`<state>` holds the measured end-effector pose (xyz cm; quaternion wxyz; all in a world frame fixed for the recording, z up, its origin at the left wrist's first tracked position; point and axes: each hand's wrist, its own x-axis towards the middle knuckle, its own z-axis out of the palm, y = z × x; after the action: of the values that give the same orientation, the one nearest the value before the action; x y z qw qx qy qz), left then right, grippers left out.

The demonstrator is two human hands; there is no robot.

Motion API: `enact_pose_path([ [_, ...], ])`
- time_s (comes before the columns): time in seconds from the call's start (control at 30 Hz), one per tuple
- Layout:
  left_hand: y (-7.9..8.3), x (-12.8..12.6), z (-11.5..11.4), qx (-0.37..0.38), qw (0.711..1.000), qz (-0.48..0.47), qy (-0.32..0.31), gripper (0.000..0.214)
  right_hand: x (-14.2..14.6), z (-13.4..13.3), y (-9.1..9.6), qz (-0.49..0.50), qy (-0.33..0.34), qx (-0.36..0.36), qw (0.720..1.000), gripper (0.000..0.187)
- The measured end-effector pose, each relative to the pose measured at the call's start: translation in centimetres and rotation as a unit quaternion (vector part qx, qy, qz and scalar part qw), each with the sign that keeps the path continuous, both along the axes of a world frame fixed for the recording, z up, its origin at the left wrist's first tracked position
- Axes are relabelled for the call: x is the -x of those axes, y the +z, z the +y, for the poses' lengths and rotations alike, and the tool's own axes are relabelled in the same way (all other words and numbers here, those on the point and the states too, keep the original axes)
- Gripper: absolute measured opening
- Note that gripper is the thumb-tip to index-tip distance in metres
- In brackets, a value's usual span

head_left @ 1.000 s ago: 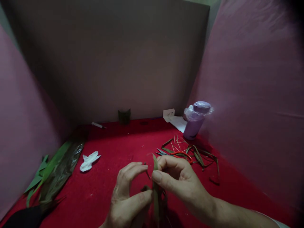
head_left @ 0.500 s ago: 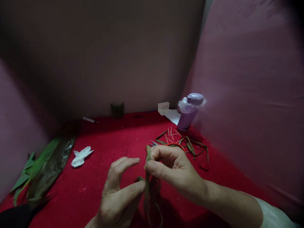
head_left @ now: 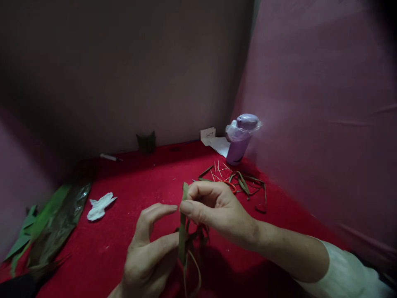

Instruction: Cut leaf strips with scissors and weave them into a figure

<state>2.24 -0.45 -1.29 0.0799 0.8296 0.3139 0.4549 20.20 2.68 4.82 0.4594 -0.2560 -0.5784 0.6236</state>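
Note:
A narrow green leaf strip [head_left: 182,244] hangs upright between my hands. My right hand [head_left: 214,205] pinches it near its top end between thumb and index finger. My left hand [head_left: 151,248] is at its lower part, thumb tip against the strip, index finger stretched out apart from it. The other left fingers are curled and mostly hidden. Below the right hand, a tangle of thinner dark strips [head_left: 200,234] and a pale loop [head_left: 197,269] dangle from the same piece.
On the red cloth [head_left: 136,182] lie red-handled scissors [head_left: 231,187], several toothpicks [head_left: 218,169], loose leaf strips [head_left: 243,184], a white tissue [head_left: 101,206], large leaves [head_left: 56,227] and a white pen-like tool [head_left: 110,157]. Behind are a purple tumbler [head_left: 238,147], white cards [head_left: 219,145] and a dark green leaf piece [head_left: 146,142].
The view has shifted, so everything sits slightly further left and most things higher. My right hand keeps its pinch on the strip; more of the dangling dark strips shows.

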Motion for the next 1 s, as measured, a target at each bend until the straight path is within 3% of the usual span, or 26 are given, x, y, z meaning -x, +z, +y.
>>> enact_pose_path([
  [0.27,-0.2,0.2,0.3,0.021,0.999,-0.026,-0.001,0.030,0.0,0.7,-0.3,-0.003,-0.023,-0.011,1.000,0.030],
  [0.63,-0.8,0.3,0.3,0.111,0.988,-0.106,-0.013,0.025,0.3,0.9,-1.3,-0.056,-0.003,-0.021,0.998,0.028],
  [0.8,-0.3,0.0,0.4,0.115,0.984,-0.131,-0.033,0.024,0.5,0.9,-1.4,-0.029,0.005,-0.019,0.999,0.028],
  [1.0,-1.1,0.2,0.3,0.164,0.972,-0.157,-0.057,0.034,0.8,1.1,-1.7,0.018,0.017,0.033,0.999,0.030],
])
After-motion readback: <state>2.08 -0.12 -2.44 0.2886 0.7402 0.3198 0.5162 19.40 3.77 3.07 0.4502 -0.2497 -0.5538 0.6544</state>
